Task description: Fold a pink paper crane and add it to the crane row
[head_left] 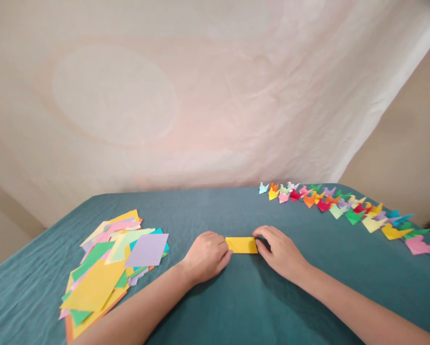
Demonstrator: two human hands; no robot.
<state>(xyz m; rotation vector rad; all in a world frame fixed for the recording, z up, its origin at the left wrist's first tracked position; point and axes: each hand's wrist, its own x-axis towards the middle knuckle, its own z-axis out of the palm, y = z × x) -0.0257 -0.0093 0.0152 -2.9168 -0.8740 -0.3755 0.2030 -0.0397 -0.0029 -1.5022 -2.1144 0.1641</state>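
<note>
A yellow sheet of origami paper, folded into a narrow rectangle, lies between my two hands on the teal cloth. My left hand is closed at its left end, with the thumb and fingers at the paper's edge. At the right end, my right hand pinches the corner between thumb and forefinger. Both ends of the paper are partly covered by fingers.
To the left lies a loose pile of coloured paper sheets, with a lilac sheet on its right side. Several folded paper birds stand in rows along the right of the cloth-covered table. A pale sheet hangs behind.
</note>
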